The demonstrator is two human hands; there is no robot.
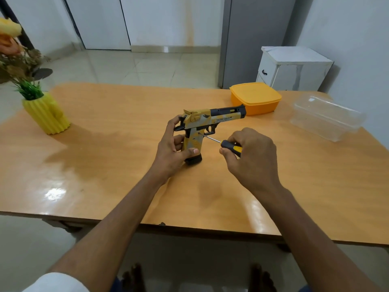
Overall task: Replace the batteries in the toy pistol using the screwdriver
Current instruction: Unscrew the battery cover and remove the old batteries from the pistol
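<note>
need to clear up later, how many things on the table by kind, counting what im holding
toy pistol: 1
screwdriver: 1
lidded orange container: 1
clear plastic container: 1
yellow ribbed vase of artificial flowers: 1
total: 5

My forearms are bare from the elbow down, with no watch, ring or band on either wrist. My left hand [170,144] and right hand [250,157] wear no gloves. A white sleeve [55,282] covers my left upper arm. My feet [134,277] below are bare, beside a bit of blue cloth.
</note>
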